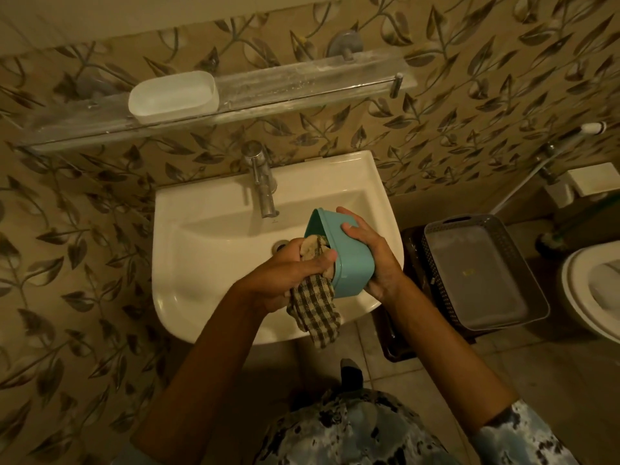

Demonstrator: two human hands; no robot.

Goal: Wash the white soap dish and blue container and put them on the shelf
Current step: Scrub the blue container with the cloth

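Over the basin (201, 263) at four o'clock, our right hand (375, 260) clasps the base of the light, slippery-looking blue container (349, 263), left hand (288, 273) gripping a checked cloth (315, 310) inside.

Both forearms forward, left hand (295, 273) fisted on checked cloth (315, 307), right hand (377, 260) curled round blue container (349, 266).

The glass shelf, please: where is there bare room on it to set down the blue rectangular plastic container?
Bare stretch between the white oval plastic soap dish and the metal end post of the glass wall shelf. The dish crowds its left part.
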